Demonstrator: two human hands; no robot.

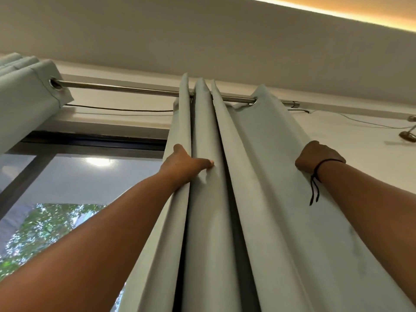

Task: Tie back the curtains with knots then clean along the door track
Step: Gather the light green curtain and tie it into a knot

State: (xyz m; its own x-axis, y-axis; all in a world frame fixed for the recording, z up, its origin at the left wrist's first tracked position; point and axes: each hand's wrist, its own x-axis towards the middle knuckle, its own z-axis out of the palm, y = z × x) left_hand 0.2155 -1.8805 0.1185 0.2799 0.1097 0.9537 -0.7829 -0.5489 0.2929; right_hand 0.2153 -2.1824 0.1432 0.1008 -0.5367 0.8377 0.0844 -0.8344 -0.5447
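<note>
A pale grey-green curtain (265, 176) hangs in gathered folds from a metal rod (126, 88), seen from below. My left hand (182, 163) grips the leftmost folds high up, thumb pressed on the front and fingers hidden behind the cloth. My right hand (315, 158) grips the curtain's right edge at the same height, fingers curled behind the fabric; a black cord hangs from its wrist. A second curtain (24, 100) is bunched at the far left of the rod. The door track is out of view.
Dark-framed sliding glass door (67, 176) stands to the left, with trees outside. A thin cable (117, 109) runs along the wall under the rod. A wall fitting (408, 134) sticks out at the far right. The ceiling is close above.
</note>
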